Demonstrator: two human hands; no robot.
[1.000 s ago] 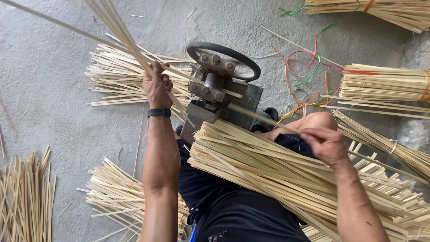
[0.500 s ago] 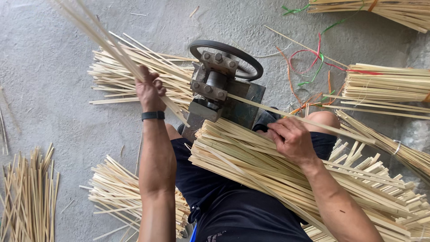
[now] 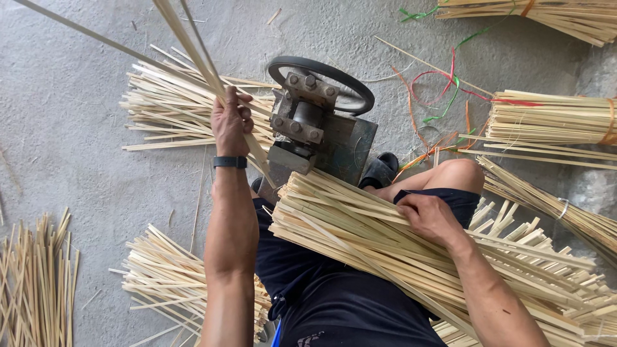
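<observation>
Head view: the left hand is wrapping its fingers tight around a few long bamboo strips that are running up and out past the top edge, with their lower ends angling down toward the base of the metal splitting machine. There's a dark wristband sitting on that wrist. The right hand is lying palm down with fingers curled over the big bundle of bamboo slats that's resting across the person's lap, pressing on it rather than lifting anything. The machine is sitting on the concrete floor just past the knees, with a dark handwheel on its far side and a black sandal poking out beside it. More split strips are lying fanned out behind the left hand, tied bundles are stacking up on the right, and some coloured plastic ties are lying loose near them.
</observation>
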